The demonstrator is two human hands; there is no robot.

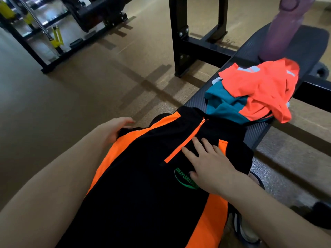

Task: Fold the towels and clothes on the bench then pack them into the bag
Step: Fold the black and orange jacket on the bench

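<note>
While spread along the bench (258, 135), black-orange jacket (146, 176) under flat right grip (211, 167), left grip (114, 129) clutching its edge.

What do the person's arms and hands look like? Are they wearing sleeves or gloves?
Both forearms are bare, with no sleeves showing. The left hand and right hand have no gloves, and no rings, watch or bracelets can be seen.

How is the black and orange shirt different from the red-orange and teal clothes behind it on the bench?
The black and orange shirt lies spread flat; the red-orange and teal clothes sit crumpled in a heap. The left hand holds the shirt's sleeve edge and the right hand rests flat on its chest, while nothing touches the heap. The shirt lies nearer the person, the heap farther along. Both rest on the bench, neither folded yet.
</note>
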